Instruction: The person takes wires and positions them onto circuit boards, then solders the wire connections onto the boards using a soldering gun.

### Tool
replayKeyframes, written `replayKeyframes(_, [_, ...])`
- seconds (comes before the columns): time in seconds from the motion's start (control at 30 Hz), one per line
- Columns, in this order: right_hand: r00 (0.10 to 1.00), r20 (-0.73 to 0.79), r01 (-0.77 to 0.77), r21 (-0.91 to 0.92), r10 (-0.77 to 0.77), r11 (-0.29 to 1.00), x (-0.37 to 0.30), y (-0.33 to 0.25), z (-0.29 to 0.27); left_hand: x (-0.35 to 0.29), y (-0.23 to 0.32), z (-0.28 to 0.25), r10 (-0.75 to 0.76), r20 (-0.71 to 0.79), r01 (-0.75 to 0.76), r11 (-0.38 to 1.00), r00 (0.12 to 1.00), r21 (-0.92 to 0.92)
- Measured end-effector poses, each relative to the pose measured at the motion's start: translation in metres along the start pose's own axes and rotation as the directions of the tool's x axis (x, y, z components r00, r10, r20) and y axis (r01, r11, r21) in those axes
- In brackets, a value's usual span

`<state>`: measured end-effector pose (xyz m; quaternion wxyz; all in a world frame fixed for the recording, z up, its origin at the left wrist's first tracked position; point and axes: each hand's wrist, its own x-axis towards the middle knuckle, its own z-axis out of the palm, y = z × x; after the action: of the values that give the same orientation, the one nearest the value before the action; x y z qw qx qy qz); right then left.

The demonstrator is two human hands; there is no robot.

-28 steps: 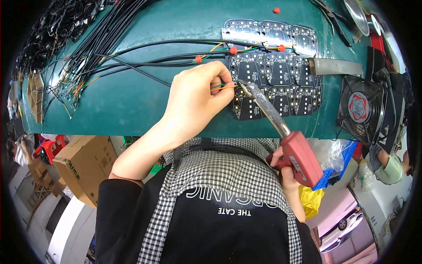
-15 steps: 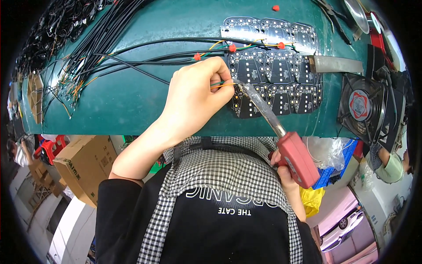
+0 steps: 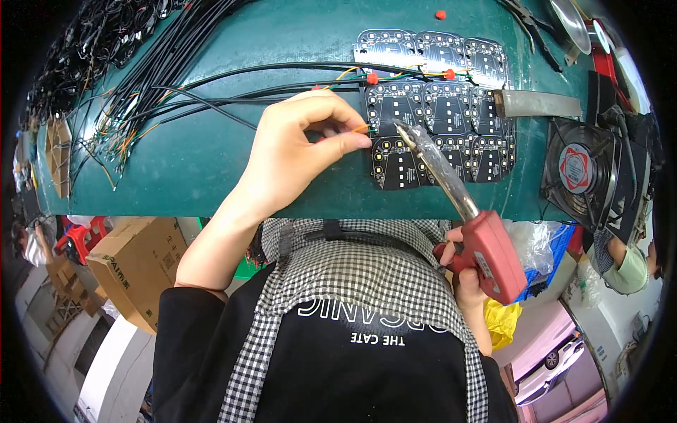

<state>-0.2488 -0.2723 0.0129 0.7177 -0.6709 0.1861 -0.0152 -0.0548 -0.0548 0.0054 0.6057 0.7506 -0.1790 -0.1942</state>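
Observation:
My left hand [image 3: 282,144] is over the left edge of a panel of black circuit boards [image 3: 444,116]. Its thumb and forefinger pinch a thin orange wire [image 3: 361,129] at the board's edge; a bit of green shows beside it. The other fingers curl under the palm, partly hidden. In my right hand [image 3: 465,282], low and to the right, is a red soldering gun [image 3: 490,257]. Its clear-wrapped metal barrel [image 3: 444,169] slants up to the left, and the tip [image 3: 400,128] hovers over the boards, apart from my left fingertips.
Black cables [image 3: 211,77] run from a heap at the left to the boards, with red clips [image 3: 450,74] on the wires. A flat metal bar [image 3: 539,103] overlaps the boards' right side. Farther right are a fan [image 3: 578,169] and pliers [image 3: 539,39]. A cardboard box [image 3: 134,268] stands below the table.
The soldering gun has moved right, and its tip has drawn away from the wire at my left fingertips. My left hand has shifted slightly left, its fingers less tightly curled.

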Motion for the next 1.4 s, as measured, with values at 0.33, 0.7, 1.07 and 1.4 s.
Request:
replayKeyframes(0.33, [1.000,0.008,-0.013,-0.012,0.013,1.000,0.003,0.004,0.002,-0.002,0.002,0.013,-0.025,-0.170,0.053,0.985,0.985,0.165])
replayKeyframes(0.7, [0.990,0.083,0.127,-0.148,-0.116,0.981,0.003,0.013,-0.004,0.004,0.006,0.016,-0.038,-0.125,0.078,0.942,0.991,0.326])
replayKeyframes(1.07, [0.973,0.120,0.221,-0.269,-0.195,0.937,0.004,0.025,-0.010,0.007,0.006,0.017,-0.020,-0.119,0.058,0.942,0.993,0.330])
replayKeyframes(1.4, [0.998,-0.038,0.039,-0.146,-0.045,0.988,-0.003,0.008,-0.001,0.004,0.025,0.017,0.258,0.010,-0.170,0.608,0.966,0.775])
